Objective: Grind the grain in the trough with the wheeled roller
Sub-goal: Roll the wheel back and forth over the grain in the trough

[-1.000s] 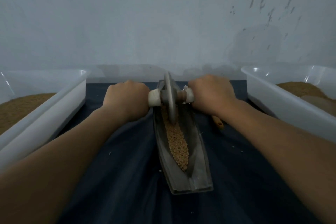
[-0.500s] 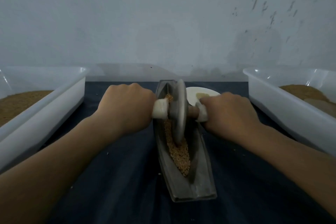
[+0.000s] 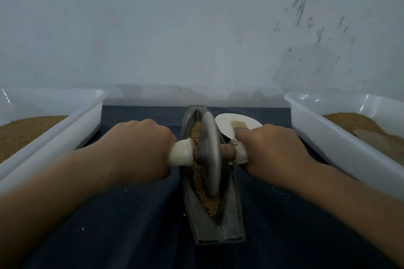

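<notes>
A grey boat-shaped metal trough [image 3: 229, 227] lies lengthwise on the dark cloth, holding a strip of tan grain [image 3: 200, 183]. The wheeled roller [image 3: 210, 155], a grey metal disc on an axle with white handle ends, stands upright in the trough about midway along it. My left hand [image 3: 142, 148] grips the left handle, and my right hand [image 3: 269, 150] grips the right handle. Grain shows on both the far side and the near side of the disc.
A white plastic tub [image 3: 65, 122] with brown meal stands at the left, another white tub [image 3: 323, 129] at the right. A small white plate [image 3: 227, 124] with a tan piece sits behind my right hand. A pale wall rises close behind the cloth [image 3: 122, 225].
Both hands have drawn the roller toward me, from the trough's far end to about its middle. The white plate behind my right hand has come into sight.
</notes>
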A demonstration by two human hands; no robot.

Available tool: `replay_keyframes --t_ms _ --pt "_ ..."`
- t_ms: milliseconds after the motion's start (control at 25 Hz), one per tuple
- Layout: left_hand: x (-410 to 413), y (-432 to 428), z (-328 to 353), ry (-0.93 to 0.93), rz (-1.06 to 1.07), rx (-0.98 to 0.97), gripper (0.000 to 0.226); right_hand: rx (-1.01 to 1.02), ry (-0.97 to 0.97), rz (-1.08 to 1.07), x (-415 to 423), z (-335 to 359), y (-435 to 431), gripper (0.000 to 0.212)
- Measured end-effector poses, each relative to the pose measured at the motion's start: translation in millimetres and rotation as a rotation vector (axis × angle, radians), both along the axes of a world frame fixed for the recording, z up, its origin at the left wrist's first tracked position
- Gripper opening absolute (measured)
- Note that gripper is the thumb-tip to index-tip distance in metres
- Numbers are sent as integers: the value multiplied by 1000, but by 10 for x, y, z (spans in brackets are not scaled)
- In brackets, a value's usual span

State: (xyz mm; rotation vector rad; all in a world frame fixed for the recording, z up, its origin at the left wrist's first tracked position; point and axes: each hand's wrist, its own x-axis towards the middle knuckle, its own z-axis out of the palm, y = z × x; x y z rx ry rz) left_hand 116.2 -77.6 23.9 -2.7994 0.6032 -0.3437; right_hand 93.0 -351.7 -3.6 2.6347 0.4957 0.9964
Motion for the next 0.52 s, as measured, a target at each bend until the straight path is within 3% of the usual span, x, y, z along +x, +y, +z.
replay_keyframes --t_ms 160,320,520 --pt "181 -149 -16 -153 22 31 14 66 11 -125 199 -82 45 35" --pt "551 -262 28 -133 68 -7 12 140 139 -185 662 -24 152 35" --pt "300 -256 40 -167 13 25 9 164 166 -178 329 6 143 28"
